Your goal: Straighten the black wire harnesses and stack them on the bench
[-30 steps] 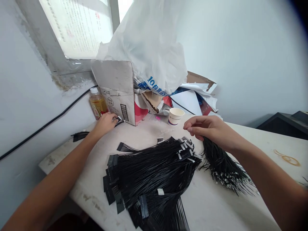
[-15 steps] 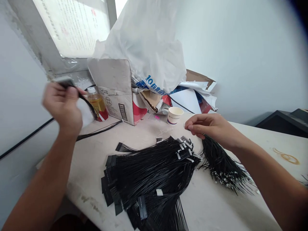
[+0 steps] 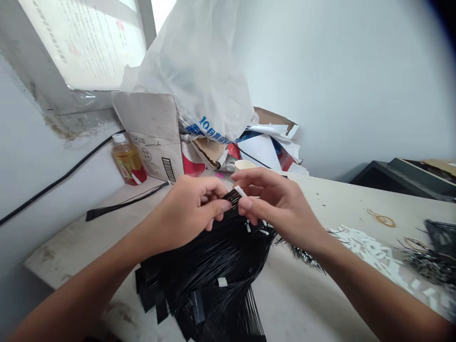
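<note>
Over the middle of the table, my left hand [image 3: 194,209] pinches a row of black wires [image 3: 233,197] between thumb and fingers. A white connector [image 3: 241,191] sits at the end of these wires. My right hand [image 3: 278,197] has its thumb and curled fingers at that connector, gripping it from the right. Below both hands spreads a pile of black wire harnesses [image 3: 210,266], with flat black connectors at the left ends and white connectors at the right. My right hand and forearm partly hide a bundle of loose black wires [image 3: 308,256].
Loose white connectors [image 3: 374,254] lie heaped at the right, beside dark wires with metal ends [image 3: 431,261]. Behind stand a bottle [image 3: 128,161], a carton [image 3: 153,137], a plastic bag [image 3: 199,71] and a paper cup [image 3: 244,165]. One harness [image 3: 124,199] lies apart at the left.
My left hand has come from beside the bottle to the middle, now holding the wires. My right hand has moved left to meet it. The view has turned right, revealing the loose white connectors.
</note>
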A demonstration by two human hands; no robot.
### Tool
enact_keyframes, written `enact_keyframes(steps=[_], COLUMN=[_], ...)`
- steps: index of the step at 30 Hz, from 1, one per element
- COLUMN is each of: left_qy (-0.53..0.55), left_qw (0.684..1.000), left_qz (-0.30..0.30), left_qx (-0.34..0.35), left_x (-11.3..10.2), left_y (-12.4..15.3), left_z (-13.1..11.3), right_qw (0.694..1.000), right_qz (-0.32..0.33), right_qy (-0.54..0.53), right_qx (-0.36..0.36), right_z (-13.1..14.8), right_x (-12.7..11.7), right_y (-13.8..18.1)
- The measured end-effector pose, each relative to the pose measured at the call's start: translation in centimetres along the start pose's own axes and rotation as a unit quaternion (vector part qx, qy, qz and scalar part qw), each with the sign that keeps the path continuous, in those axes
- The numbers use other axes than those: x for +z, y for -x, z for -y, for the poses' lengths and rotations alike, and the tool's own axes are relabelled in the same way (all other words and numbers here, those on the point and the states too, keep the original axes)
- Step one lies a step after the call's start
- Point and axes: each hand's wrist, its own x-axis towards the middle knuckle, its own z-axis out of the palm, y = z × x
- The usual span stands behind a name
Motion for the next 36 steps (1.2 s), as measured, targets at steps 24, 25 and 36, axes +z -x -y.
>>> enact_keyframes(steps=[24,25,36], left_qy=[-0.101,-0.049,0.247], left_qw=[0.971,0.974,0.948], left_qz=[-0.164,-0.191,-0.072], left_qx=[0.14,0.114,-0.19], left_x=[-2.5,-2.4,-1.2], left_y=[2.2,2.1,1.3], left_z=[5.4,6.1,8.0], right_qw=[0.967,0.963,0.918], right_qz=[-0.227,-0.24,-0.342], right_qy=[-0.04,-0.044,-0.078], right_qx=[-0.11,-0.117,-0.188], right_z=[0.3,0.3,0.8], right_x=[-4.7,-4.6,-4.5], right_y=[-0.8,-0.9,-1.5])
